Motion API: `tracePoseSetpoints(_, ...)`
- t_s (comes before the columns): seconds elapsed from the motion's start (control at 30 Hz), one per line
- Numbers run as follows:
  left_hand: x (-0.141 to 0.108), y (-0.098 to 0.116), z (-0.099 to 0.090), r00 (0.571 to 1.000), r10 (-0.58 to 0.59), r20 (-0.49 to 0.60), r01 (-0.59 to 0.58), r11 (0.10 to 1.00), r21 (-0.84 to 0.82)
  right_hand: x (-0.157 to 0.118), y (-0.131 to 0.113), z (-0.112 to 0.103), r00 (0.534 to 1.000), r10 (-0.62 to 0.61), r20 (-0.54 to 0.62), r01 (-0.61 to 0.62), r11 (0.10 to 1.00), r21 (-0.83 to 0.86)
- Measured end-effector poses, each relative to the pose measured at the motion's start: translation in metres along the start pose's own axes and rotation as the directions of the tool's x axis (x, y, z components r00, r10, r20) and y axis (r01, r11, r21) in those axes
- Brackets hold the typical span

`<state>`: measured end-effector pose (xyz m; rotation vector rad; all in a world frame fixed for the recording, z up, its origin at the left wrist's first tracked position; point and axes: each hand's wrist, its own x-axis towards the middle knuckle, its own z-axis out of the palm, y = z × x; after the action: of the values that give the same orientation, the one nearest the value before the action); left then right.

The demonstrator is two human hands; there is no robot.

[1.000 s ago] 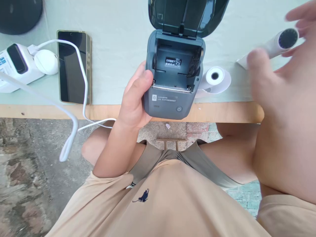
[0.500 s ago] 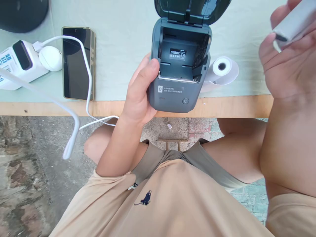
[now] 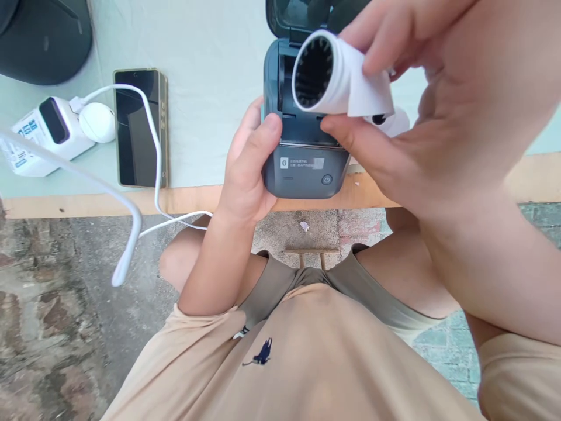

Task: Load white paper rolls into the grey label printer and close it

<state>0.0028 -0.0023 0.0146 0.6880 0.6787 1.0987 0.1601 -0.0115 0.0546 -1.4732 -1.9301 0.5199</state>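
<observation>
My left hand (image 3: 252,158) grips the left side of a dark grey label printer (image 3: 302,175), which is held near the table's front edge. The printer's glossy lid (image 3: 284,20) is raised, and its paper bay is partly covered from view. Between the thumb and fingers of my right hand (image 3: 421,117) is a white paper roll (image 3: 342,79), its dark ribbed core facing left. The roll is tilted and hangs over the right part of the bay. Behind my right hand, a second paper roll (image 3: 398,121) shows only in part on the table.
A smartphone (image 3: 138,134) lies at the left, crossed by a white cable (image 3: 151,111). Left of it sits a white power strip (image 3: 48,137) with a round white plug (image 3: 97,123). A black object (image 3: 48,44) stands at the back left. The table's wooden edge (image 3: 188,199) runs across.
My right hand has brought the paper roll from the far right in over the printer, turning its core leftward. My left hand still holds the printer. The view has shifted slightly.
</observation>
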Motion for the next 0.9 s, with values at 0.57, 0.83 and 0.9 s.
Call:
tracePoseSetpoints(0.57,-0.003,0.000,-0.001,0.999,0.030,0.022,-0.032,0.996,0.080,0.006,-0.005,0.007,0.998,-0.064,-0.008,0.051,0.859,-0.509)
tracePoseSetpoints(0.83,-0.003,0.000,0.000,0.998,0.061,-0.009,-0.061,0.998,-0.016,-0.011,-0.008,0.015,0.874,-0.481,-0.076,0.404,0.804,-0.437)
tracePoseSetpoints(0.9,-0.003,0.001,-0.002,0.997,0.071,0.001,-0.071,0.997,-0.001,-0.014,-0.008,0.020,0.838,-0.539,-0.090,0.466,0.791,-0.397)
